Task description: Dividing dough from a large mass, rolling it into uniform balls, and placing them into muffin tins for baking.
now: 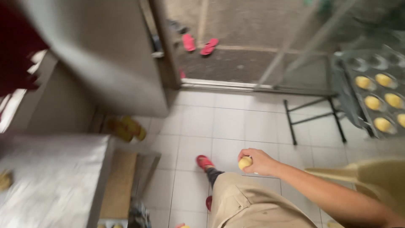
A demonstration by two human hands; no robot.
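Looking down, you have your right hand near the middle of the view, its fingers curled around a small yellow dough ball that shows at the 9 o'clock side of the fist. The forearm runs off toward 4 o'clock. Your left hand does not show anywhere.

Below the hand, at 6 o'clock, are your beige trousers, and just at 9 o'clock of the ball sits your foot in a red sandal on the white tiled floor.

At 2 o'clock from the hand, well apart, a dark metal baking tray with round cups stands on a black folding frame. Several cups hold yellow dough pieces like the one in your grip; the cups at the tray's far end look empty, though the blur makes that hard to be sure of.

At 8 o'clock a steel-topped table fills the lower left corner, with a small yellowish lump at its left edge, too smeared to name. Yellow footwear lies on the floor beyond the table, at 10 o'clock.

At 12 o'clock an open doorway gives onto a grey floor mat, where a pair of pink sandals lies. A pale chair back stands at 3 o'clock, just beside your forearm.
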